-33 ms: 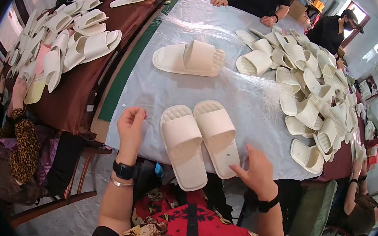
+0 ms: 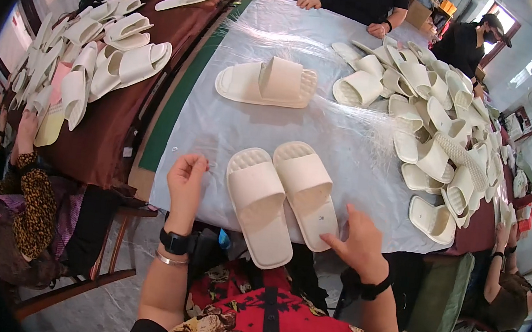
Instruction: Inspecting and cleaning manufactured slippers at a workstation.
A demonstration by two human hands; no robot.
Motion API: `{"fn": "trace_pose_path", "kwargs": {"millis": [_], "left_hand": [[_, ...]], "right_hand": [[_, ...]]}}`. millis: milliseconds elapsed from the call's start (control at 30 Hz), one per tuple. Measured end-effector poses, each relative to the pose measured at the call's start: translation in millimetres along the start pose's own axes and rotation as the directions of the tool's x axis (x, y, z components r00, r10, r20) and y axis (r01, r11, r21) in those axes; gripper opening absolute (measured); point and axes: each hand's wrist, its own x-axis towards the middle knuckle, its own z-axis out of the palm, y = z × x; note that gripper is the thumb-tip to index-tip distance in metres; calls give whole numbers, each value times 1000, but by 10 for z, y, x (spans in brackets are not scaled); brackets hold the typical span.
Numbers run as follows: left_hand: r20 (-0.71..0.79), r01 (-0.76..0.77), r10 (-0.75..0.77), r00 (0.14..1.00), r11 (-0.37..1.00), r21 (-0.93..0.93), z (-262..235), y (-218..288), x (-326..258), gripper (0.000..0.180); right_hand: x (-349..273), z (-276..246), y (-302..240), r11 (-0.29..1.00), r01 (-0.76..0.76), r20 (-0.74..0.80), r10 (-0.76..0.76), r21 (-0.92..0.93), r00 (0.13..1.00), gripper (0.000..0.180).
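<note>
Two cream slide slippers lie side by side at the table's near edge, soles down and toes away from me. The heel of the left slipper (image 2: 267, 231) overhangs the edge. My right hand (image 2: 361, 246) is open beside the right slipper (image 2: 306, 186), with its thumb at that heel's outer edge; I cannot tell whether it touches. To the left of the pair, my left hand (image 2: 186, 177) is closed, fingertips and thumb together, apart from both slippers. Whatever it may pinch is too small to make out. Farther off, another cream slipper (image 2: 284, 85) lies sideways.
A big heap of cream slippers (image 2: 434, 109) covers the right side of the plastic-covered table (image 2: 218, 125). Clear thin strands (image 2: 373, 129) lie near it. More slippers (image 2: 120, 70) are piled on a brown-covered table at left. Other people stand or sit around the tables.
My left hand has shifted very slightly toward me. The slippers and my right hand look almost the same.
</note>
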Motion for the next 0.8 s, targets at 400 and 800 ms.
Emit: {"fn": "trace_pose_path", "kwargs": {"millis": [400, 800], "left_hand": [[153, -2, -15, 988, 993, 114, -157, -219, -140, 9], [146, 81, -75, 986, 996, -33, -276, -323, -79, 9]], "right_hand": [[280, 16, -284, 981, -14, 97, -5, 191, 995, 44], [722, -1370, -229, 970, 238, -317, -240, -45, 918, 22]]}}
